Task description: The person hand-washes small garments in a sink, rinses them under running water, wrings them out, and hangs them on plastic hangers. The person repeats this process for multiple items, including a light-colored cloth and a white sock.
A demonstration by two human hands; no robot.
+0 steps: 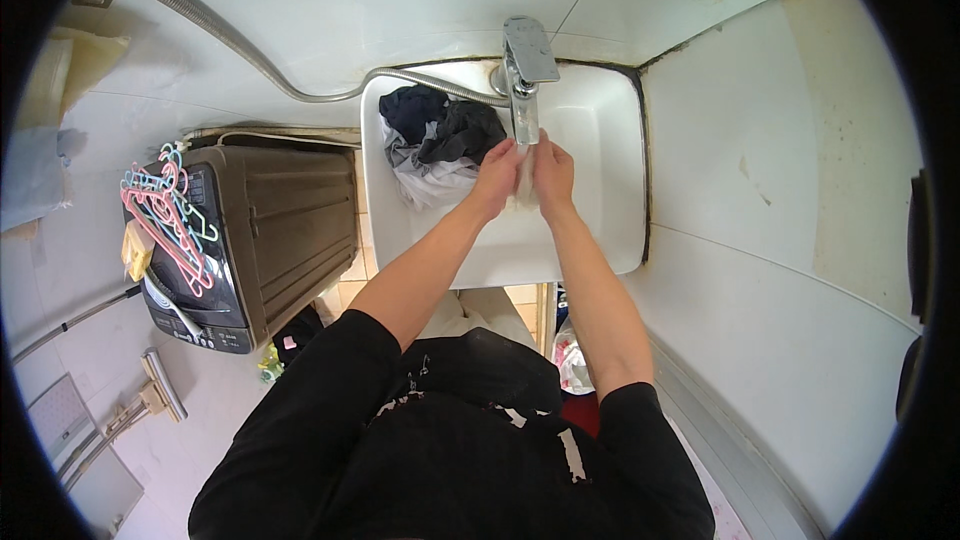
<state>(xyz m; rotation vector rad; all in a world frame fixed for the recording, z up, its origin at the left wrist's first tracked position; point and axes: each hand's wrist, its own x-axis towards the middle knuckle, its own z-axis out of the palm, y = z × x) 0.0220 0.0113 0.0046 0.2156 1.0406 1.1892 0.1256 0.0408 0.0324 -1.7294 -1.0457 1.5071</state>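
My left hand [496, 181] and my right hand [553, 174] are close together under the spout of a chrome single-lever faucet [528, 75]. Between them hangs a small pale cloth [526, 191], gripped at its upper edges by curled fingers. Its exact shape is partly hidden by the hands and blurred by what looks like running water. Left of my left hand, a heap of wet-looking dark clothes [461, 127] rests on white fabric [435, 184] inside the white sink basin [600, 240].
A corrugated metal hose [292, 94] runs along the wall and over the basin's back left. To the left stands a brown top-load washing machine [300, 217], with plastic hangers [169, 210] and a brush [172, 304] on its lid. A tiled wall [720, 165] borders the right side.
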